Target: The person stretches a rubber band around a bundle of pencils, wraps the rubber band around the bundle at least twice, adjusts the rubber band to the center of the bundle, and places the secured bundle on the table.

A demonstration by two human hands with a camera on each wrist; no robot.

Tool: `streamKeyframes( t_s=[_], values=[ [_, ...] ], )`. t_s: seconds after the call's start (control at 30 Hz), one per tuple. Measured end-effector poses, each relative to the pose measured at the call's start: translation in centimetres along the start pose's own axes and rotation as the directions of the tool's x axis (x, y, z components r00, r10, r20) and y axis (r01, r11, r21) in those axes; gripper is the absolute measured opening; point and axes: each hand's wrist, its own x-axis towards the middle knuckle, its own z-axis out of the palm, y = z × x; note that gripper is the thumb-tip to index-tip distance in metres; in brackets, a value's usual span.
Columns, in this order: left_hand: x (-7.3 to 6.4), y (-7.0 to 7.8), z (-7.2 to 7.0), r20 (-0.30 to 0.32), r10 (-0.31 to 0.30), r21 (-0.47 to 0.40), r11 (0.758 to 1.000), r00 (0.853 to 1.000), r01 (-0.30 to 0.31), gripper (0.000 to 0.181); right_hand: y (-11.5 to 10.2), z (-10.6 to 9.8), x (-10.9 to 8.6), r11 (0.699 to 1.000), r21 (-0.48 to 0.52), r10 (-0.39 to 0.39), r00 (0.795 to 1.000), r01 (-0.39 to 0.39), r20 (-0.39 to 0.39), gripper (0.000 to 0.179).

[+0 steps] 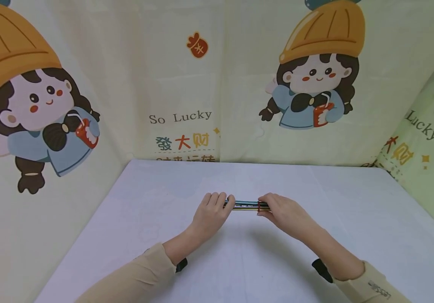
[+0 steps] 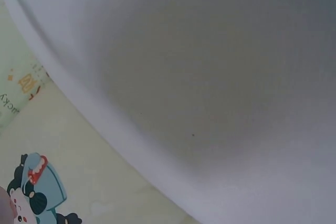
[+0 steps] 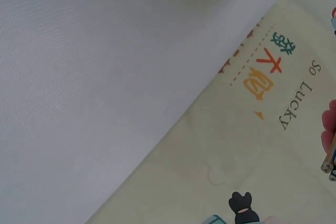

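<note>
A bundle of pencils [image 1: 246, 205] lies level between both hands, above the white table in the head view. Around its right part runs a thin red band [image 1: 259, 205]. My left hand [image 1: 211, 212] grips the bundle's left end, fingers curled over it. At the other end, my right hand [image 1: 286, 214] pinches the bundle between thumb and fingers, close by the band. In the right wrist view, pencil ends [image 3: 327, 167] and some fingertips [image 3: 328, 124] show at the right edge. The left wrist view does not show the pencils.
A white-covered table [image 1: 239, 261] spreads beneath the hands, with their shadows on it. Behind it hangs a cream curtain [image 1: 239, 84] printed with cartoon figures and lettering. Beige sleeves [image 1: 137, 269] cover the forearms, and dark wrist devices [image 1: 322, 270] sit under the wrists.
</note>
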Motion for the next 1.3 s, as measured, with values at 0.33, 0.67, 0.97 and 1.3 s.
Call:
streamKeyframes(
  t_s=[0.33,0.67,0.97,1.3],
  values=[
    [-0.2,0.6,0.3,0.023,-0.035,0.006,0.999,0.999,0.035,0.012,-0.2,0.7,0.1,0.986,-0.101,-0.134,0.991,0.134,0.01,0.039],
    [0.5,1.2,-0.4,0.041,-0.062,-0.012,0.998,0.997,0.063,0.029,-0.7,1.3,0.5,0.978,-0.154,-0.146,0.989,0.139,-0.032,0.038],
    [0.8,0.5,-1.3,0.145,-0.061,-0.016,0.998,0.987,0.064,0.019,-0.6,-0.2,0.6,0.997,-0.074,0.022,1.0,-0.021,0.011,0.05],
    [0.5,0.8,-0.9,0.084,-0.088,-0.002,0.996,0.993,0.088,0.028,-0.7,0.4,0.8,0.996,-0.026,-0.091,0.996,0.09,-0.024,0.035]
  ],
)
